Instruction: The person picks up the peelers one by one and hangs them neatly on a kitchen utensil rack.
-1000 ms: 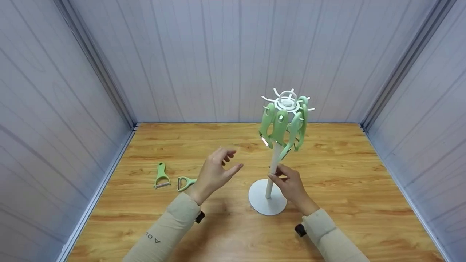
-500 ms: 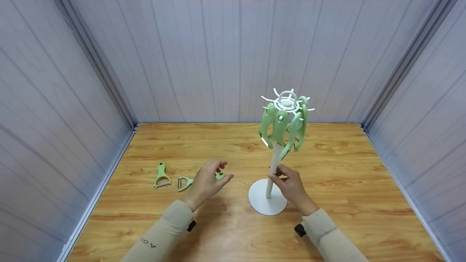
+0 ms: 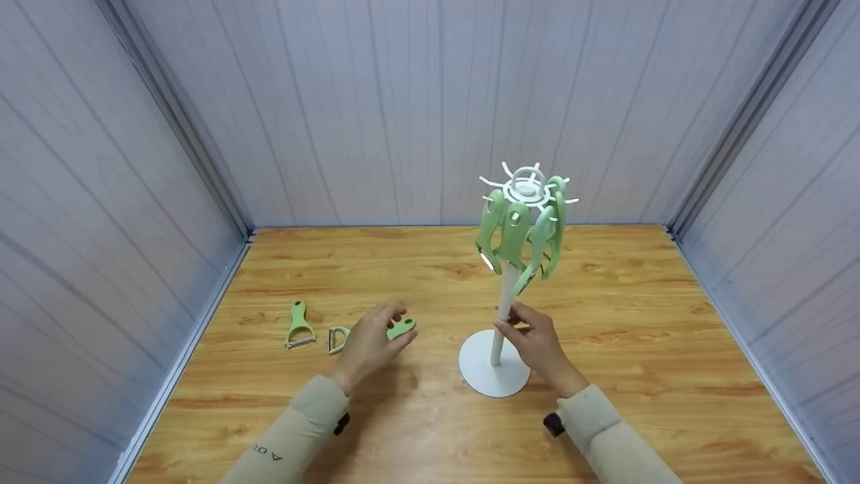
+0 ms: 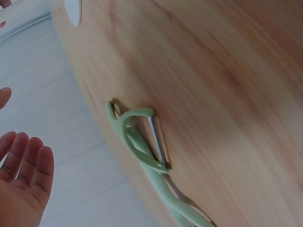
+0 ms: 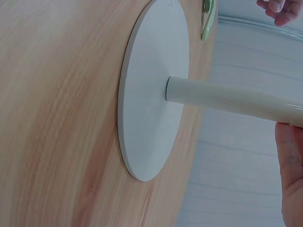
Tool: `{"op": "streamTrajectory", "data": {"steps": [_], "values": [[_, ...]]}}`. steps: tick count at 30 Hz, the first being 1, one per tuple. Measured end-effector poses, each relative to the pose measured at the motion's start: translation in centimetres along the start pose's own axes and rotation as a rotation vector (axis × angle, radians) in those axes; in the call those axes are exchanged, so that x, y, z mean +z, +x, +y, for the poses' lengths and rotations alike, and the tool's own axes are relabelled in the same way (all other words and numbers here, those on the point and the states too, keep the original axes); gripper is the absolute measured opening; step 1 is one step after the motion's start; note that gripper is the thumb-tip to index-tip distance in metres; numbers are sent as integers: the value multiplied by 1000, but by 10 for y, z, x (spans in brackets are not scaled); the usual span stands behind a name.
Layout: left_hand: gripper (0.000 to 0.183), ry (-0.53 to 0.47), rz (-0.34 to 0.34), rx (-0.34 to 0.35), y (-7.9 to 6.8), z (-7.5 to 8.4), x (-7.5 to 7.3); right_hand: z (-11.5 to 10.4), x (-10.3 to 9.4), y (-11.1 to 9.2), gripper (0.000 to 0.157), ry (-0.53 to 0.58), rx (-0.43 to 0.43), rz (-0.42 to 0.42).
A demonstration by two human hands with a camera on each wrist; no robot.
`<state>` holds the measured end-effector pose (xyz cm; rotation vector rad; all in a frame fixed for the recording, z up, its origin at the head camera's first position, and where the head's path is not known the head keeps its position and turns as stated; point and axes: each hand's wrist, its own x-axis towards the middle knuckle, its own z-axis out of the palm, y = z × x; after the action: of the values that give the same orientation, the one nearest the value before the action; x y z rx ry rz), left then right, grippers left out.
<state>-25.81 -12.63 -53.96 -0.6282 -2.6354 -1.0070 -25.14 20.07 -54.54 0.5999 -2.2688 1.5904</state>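
Observation:
A white stand (image 3: 508, 286) with a round base (image 3: 494, 376) bears several green vegetable peelers (image 3: 514, 232) on the hooks at its top. My right hand (image 3: 537, 339) pinches its pole (image 5: 227, 99) between thumb and fingers, low down. My left hand (image 3: 366, 343), fingers slightly bent and apart from the thumb, hovers over a green peeler (image 3: 401, 329) on the table. In the left wrist view that hand (image 4: 23, 175) touches nothing, and the peelers (image 4: 125, 135) below it overlap from this angle. Left of the hand shows a peeler head (image 3: 333, 341), partly covered.
Another green peeler (image 3: 298, 316) lies farther left on the wooden table (image 3: 605, 289), handle pointing away. Bare hooks (image 3: 494, 181) stick out at the stand's top. Pale panel walls (image 3: 376, 114) rise at the back and both sides.
My left hand has moved down and left, away from the stand, to above the peeler, whose handle end now shows by the fingers. My right hand has stayed on the pole.

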Motion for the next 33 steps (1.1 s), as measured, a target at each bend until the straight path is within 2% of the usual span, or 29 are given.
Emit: {"op": "streamTrajectory", "data": {"steps": [5, 12, 19, 33], "values": [[36, 3, -40, -33, -2, -8, -1, 1, 0, -1, 10, -3, -3, -2], [39, 15, -106, -105, -2, -22, -4, 0, -2, -1, 10, 3, 55, -4], [46, 71, -179, -181, 0, -30, -6, 1, -1, -1, 14, 25, 40, -1], [51, 117, -249, -244, 2, -42, -1, 0, -1, -1, 15, 19, 22, -1]]}}
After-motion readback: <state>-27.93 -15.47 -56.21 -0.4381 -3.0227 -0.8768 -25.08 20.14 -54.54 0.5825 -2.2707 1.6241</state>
